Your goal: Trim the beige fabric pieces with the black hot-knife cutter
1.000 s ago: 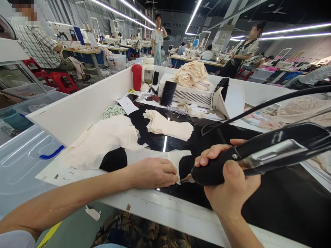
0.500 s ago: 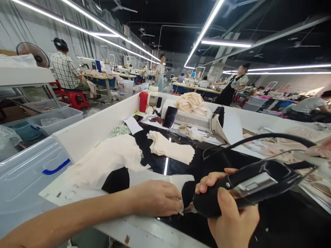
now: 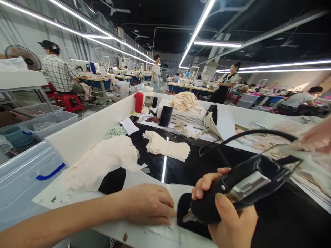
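Note:
My right hand (image 3: 230,213) is wrapped round a black corded hand tool (image 3: 243,187) whose metal tip (image 3: 187,216) touches the work near the table's front edge. My left hand (image 3: 148,203) lies palm down, fingers together, pressing a white sheet (image 3: 152,181) onto the black tabletop (image 3: 181,165) just left of the tip. A cream fabric piece (image 3: 103,162) lies on the sheet further left. The tool's black cable (image 3: 248,132) arcs up and to the right.
A stack of cream cut pieces (image 3: 165,146) sits mid-table. Behind it are a white machine (image 3: 188,117) topped with fabric, a phone (image 3: 165,116) and a red bottle (image 3: 139,102). A white wall (image 3: 85,134) borders the left; a clear bin (image 3: 26,175) lies beyond. Another person's hand (image 3: 317,137) enters at right. Workers stand behind.
The view has tilted up, so hands sit lower in frame. The tool's tip stays by my left hand's fingers. Another person's hand has come in at the right edge.

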A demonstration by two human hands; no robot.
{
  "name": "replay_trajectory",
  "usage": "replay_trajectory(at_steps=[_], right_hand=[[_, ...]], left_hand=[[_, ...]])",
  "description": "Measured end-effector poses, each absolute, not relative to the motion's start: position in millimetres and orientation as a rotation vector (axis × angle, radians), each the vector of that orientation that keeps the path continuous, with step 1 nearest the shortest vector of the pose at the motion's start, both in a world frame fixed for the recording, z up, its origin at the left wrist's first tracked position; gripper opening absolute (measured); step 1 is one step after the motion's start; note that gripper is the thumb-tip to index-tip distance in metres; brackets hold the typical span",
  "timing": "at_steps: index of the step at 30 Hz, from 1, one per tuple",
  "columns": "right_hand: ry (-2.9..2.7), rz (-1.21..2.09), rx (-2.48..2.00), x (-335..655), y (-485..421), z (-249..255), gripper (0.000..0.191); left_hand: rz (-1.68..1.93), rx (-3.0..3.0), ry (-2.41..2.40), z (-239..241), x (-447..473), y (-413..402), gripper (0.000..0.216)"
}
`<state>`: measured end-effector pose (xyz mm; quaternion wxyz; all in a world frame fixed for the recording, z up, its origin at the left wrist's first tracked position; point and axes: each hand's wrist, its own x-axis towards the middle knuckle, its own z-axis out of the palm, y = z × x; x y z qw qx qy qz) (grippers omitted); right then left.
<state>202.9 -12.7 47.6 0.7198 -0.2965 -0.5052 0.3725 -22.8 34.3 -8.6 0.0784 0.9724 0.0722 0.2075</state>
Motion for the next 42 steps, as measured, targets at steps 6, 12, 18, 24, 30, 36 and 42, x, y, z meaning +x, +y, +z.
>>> replay_trajectory(at_steps=[6, 12, 18, 24, 30, 36, 42], right_hand=[[-0.888, 0.588, -0.716, 221, 15, 72, 0.043], [-0.879, 0.524, -0.748, 234, 32, 65, 0.048], [-0.919, 0.574, -0.724, 230, 26, 60, 0.047], [-0.939, 0.625, -0.687, 226, 15, 58, 0.045], [-0.964, 0.64, -0.705, 222, 9, 55, 0.045], [-0.964, 0.628, -0.734, 222, 8, 54, 0.047], [-0.97, 0.623, -0.729, 224, 7, 53, 0.046]], left_hand=[[0.606, 2.777, 0.21, 14, -33, 21, 0.02], [0.712, 2.926, 0.293, 21, -8, 30, 0.016], [0.778, 3.056, 0.357, 4, 23, 43, 0.012], [0.669, 2.951, 0.552, -2, 32, 46, 0.014], [0.646, 2.901, 0.584, -7, 38, 51, 0.012], [0.693, 2.899, 0.61, -12, 41, 49, 0.02], [0.786, 2.952, 0.58, -14, 38, 47, 0.027]])
